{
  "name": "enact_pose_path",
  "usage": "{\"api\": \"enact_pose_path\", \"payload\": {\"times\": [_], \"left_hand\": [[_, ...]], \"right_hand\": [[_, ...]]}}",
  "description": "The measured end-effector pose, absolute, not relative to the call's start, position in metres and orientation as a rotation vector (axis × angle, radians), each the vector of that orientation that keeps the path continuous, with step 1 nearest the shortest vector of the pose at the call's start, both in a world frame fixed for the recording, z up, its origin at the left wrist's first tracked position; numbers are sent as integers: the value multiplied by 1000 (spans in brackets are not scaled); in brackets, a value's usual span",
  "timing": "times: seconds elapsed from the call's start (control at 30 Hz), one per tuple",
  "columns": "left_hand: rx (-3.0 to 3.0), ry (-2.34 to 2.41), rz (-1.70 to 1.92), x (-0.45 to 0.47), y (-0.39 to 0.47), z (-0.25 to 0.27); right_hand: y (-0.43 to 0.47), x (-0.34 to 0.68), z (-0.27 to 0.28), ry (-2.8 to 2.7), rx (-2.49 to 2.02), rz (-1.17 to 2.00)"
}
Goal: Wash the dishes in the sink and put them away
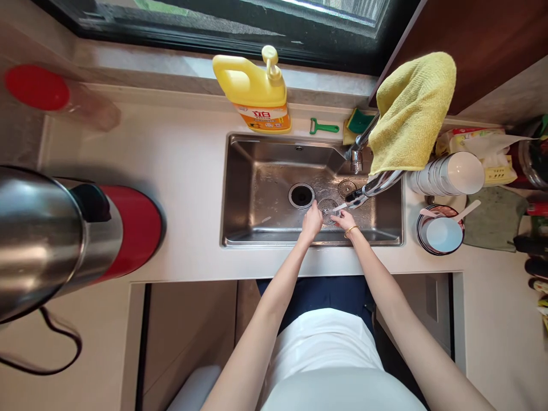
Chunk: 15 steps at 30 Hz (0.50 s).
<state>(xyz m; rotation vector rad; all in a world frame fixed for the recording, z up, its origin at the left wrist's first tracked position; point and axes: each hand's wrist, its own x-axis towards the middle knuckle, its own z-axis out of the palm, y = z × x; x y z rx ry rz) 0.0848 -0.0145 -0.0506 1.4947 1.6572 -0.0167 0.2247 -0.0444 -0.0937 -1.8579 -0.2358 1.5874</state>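
Note:
Both hands are low inside the steel sink (261,188), below the faucet (377,184). My left hand (312,221) is closed, thumb uppermost, just right of the black drain (301,196). My right hand (343,219), with a gold bracelet at the wrist, has its fingers bent together close under the spout. A short whitish strip (339,208) shows at its fingertips; whether it is running water or a thin utensil I cannot tell. Between the hands is a clear, rippled round patch (327,210) on the sink floor. What either hand holds is too small to make out.
A yellow cloth (413,114) drapes over the faucet. Behind the sink stand a yellow detergent jug (257,94), a green peeler (324,127) and a sponge (358,122). Stacked bowls (462,173) and a bowl with spoons (443,234) are at right, a kettle (43,240) at left.

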Motion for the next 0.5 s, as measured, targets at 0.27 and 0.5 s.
{"api": "enact_pose_path", "payload": {"times": [0.27,0.5], "left_hand": [[1502,1689,165,88,-19,-61],[1370,1678,459,102,-15,-73]], "right_hand": [[-41,231,-93,-345,-1955,1301],[-36,234,-87,-464,-2071,1234]]}}
